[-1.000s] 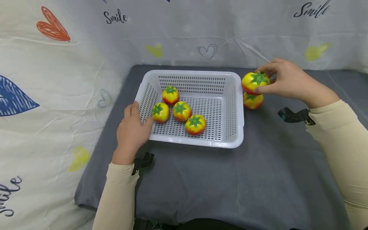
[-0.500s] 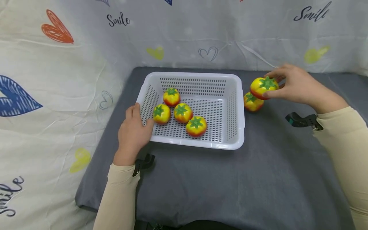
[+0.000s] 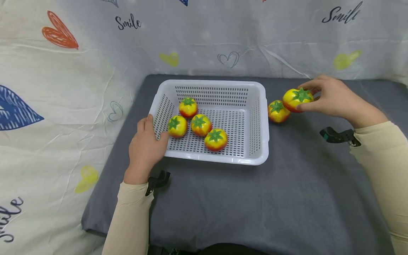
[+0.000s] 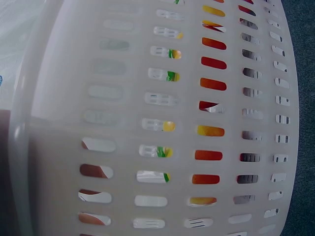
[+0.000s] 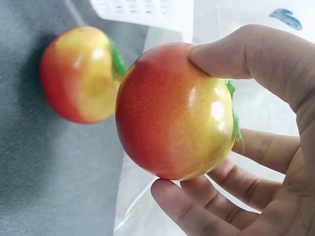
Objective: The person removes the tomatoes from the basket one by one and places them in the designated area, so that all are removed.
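My right hand (image 3: 334, 101) pinches a yellow-red toy tomato (image 3: 297, 100) with a green leafy top, thumb on one side and fingertips on the other. Another toy tomato (image 3: 278, 111) rests on the grey cloth just left of it; the right wrist view shows both, the held tomato (image 5: 174, 113) nearer. My left hand (image 3: 146, 145) grips the left rim of a white slotted plastic basket (image 3: 220, 159), thumb over the edge near the front corner. Inside lie several similar tomatoes (image 3: 216, 139), toward the left. In the left wrist view, the basket wall (image 4: 64, 73) fills most of the picture, tomato colours showing through its slots.
A grey cloth (image 3: 216, 202) covers the work surface. Behind and to the left hangs a pale sheet (image 3: 197, 39) printed with hearts and lettering. Each wrist carries a black band mount, such as the one (image 3: 338, 136) on the right.
My right hand has moved right and slightly nearer with its tomato, from over the other loose tomato to beside it. The left hand and basket stay put.
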`<state>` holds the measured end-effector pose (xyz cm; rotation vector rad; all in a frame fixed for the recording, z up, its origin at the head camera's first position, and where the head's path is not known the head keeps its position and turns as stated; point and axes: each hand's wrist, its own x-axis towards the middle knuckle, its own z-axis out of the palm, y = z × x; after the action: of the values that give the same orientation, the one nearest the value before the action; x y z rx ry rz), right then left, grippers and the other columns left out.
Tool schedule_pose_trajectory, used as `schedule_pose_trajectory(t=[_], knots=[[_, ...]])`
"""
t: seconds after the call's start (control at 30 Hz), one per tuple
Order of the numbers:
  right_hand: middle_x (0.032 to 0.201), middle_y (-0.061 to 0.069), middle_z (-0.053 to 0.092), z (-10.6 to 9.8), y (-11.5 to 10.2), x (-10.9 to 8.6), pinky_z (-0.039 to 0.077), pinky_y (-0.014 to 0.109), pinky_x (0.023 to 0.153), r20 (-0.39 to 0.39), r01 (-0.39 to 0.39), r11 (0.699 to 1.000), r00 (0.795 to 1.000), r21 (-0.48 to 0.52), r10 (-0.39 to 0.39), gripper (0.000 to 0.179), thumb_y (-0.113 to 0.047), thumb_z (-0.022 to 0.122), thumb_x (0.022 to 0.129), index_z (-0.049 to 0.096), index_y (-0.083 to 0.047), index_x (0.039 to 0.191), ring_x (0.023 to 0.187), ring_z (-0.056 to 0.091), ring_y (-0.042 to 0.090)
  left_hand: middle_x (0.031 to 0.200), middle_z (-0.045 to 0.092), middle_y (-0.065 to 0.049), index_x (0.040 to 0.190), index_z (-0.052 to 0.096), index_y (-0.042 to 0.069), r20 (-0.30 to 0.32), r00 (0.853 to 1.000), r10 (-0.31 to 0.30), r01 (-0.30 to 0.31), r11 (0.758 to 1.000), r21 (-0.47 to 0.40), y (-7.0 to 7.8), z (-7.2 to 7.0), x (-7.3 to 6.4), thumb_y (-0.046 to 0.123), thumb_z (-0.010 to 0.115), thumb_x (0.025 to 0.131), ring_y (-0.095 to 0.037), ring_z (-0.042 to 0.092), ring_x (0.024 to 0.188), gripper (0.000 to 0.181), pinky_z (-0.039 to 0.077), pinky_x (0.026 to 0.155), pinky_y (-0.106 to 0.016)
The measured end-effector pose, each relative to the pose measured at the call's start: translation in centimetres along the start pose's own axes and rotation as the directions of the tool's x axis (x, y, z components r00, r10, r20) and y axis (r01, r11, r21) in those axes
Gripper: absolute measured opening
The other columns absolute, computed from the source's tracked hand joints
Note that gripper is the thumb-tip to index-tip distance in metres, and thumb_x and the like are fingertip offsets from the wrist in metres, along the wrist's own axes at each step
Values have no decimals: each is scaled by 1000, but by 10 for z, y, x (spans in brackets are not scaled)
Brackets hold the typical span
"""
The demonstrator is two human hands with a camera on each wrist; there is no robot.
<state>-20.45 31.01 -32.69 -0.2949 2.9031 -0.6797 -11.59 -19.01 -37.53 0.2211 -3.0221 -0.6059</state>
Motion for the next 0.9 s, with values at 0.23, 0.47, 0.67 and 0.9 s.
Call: schedule_pose_trajectory(t=[0.23,0.47,0.67,0.9], knots=[[135,29,49,3,7,-2,46,64,91,42,-42,999,998,8,42,72,-35,84,88,59,4,143,117,54,49,162,34,-25,166,24,2,2,1000,-12,12,1000,-1,-1,-2,1,34,49,100,-44,60,94,78,51,76,-54],[137,32,47,4,19,-8,43,66,93,46,-53,999,998,6,53,72,-34,82,90,57,6,144,119,51,50,162,34,-25,166,24,2,1,1000,-15,15,1000,-12,-3,1,-1,35,48,100,-44,61,98,77,52,79,-56],[139,34,46,8,30,-13,41,67,94,58,-72,997,996,5,72,72,-34,81,91,55,8,144,121,48,51,162,34,-25,166,25,2,-1,1000,-12,12,1000,-13,-4,2,-2,34,48,100,-45,61,98,77,52,78,-57],[139,36,44,11,39,-13,41,68,92,61,-75,997,995,4,74,70,-30,79,92,54,10,144,121,47,54,162,34,-25,166,24,2,-4,1000,-3,3,1000,-17,-1,0,-1,34,48,100,-44,61,97,77,52,75,-54]])
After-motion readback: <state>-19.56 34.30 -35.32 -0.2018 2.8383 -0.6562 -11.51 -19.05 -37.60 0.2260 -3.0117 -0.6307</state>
